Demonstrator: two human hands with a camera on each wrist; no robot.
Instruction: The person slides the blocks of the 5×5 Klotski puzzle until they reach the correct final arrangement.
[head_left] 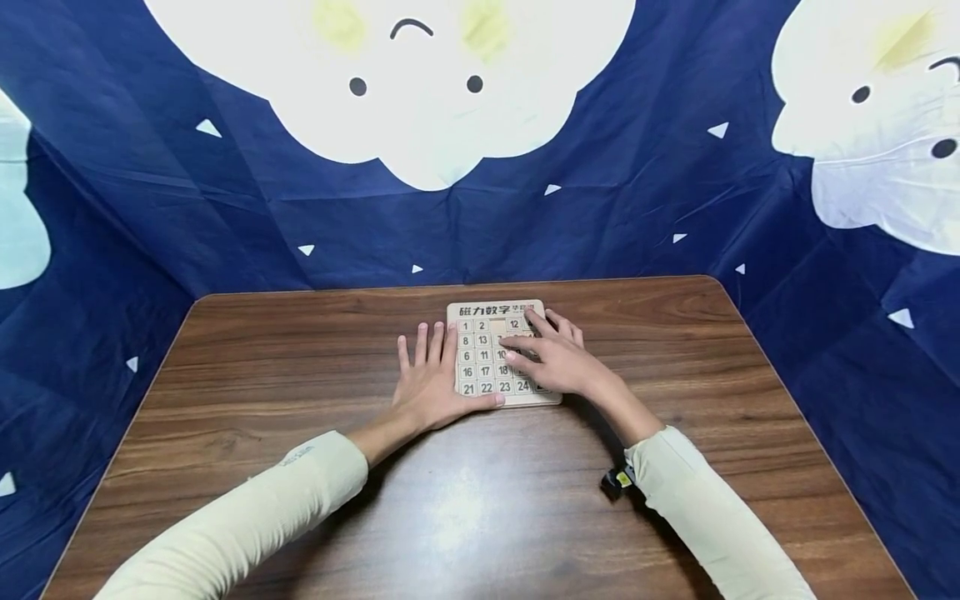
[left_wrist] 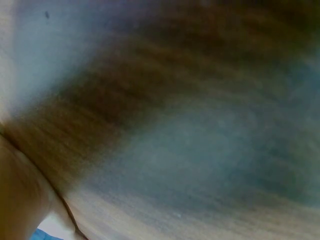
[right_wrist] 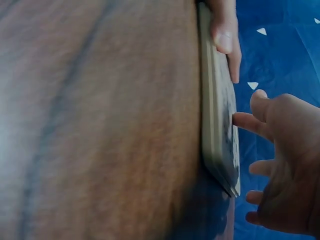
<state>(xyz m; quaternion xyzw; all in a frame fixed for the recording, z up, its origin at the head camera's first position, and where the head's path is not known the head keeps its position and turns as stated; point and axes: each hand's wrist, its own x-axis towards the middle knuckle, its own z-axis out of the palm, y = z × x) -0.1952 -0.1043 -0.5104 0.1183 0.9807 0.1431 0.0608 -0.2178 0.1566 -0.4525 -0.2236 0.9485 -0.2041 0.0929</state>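
A pale wooden number sliding puzzle (head_left: 491,401) lies flat near the table's far edge, with rows of numbered tiles under a printed title. One bare slot (head_left: 497,326) shows in its top row, between tiles 2 and 12. My left hand (head_left: 429,386) is spread flat along the puzzle's left side, thumb stretched along its bottom edge. Over the right-hand tiles lies my right hand (head_left: 562,364), a fingertip on the tile just below the slot; it hides several tiles. In the right wrist view, one right finger (right_wrist: 250,123) touches the puzzle's face and the others are spread.
The brown wood-grain table (head_left: 262,400) has a bright glare in front of the puzzle. A dark blue cloth (head_left: 247,208) with white cloud shapes hangs behind and at both sides. On my right wrist sits a small black device (head_left: 612,483). Mostly blurred tabletop fills the left wrist view.
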